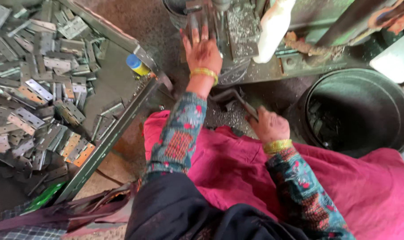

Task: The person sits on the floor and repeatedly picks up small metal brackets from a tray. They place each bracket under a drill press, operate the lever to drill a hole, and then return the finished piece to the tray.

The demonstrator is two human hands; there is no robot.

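Under drill spindle: left hand (203, 51) flat, fingers spread, pressing small workpiece, itself hidden, on machine table (243, 31). Right hand (268, 126) grip clamped on feed lever (235, 98). Risks, judged: fingers beside bit get nicked; swarf cuts; sleeve catches.

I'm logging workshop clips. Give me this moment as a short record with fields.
left hand: flat on the workpiece under the drill press
right hand: gripping the bent metal crank handle
left side: tray heaped with metal hinges
right side: dark round bucket
lap: pink cloth
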